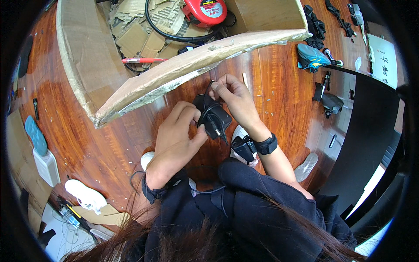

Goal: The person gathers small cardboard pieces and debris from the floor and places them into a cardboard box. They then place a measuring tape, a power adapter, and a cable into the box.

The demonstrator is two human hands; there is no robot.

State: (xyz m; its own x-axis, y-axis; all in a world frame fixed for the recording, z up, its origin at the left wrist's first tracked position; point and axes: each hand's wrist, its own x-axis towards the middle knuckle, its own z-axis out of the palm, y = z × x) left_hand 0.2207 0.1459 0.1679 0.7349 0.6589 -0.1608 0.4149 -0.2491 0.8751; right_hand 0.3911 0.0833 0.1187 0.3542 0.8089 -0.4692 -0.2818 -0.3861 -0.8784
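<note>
A black power adapter [223, 114] with its thin cable [209, 109] looped around it is between my hands, above the wooden floor. The cable's barrel plug [216, 131] has a bare metal tip and points towards me. My left hand [176, 134] grips the adapter and its coiled cable from the left, thumb and forefinger against the loops. At the adapter's far end, my right hand [234, 93] pinches a raised loop of the cable between thumb and fingers. A black strap circles each wrist.
Just beyond my hands stands an open cardboard box [203, 59] holding cardboard scraps, a red tape measure [208, 11], a black cable [157, 31] and a red pen [144, 60]. Shoes and a white shoe [85, 195] lie around me. A black panel [350, 131] stands at right.
</note>
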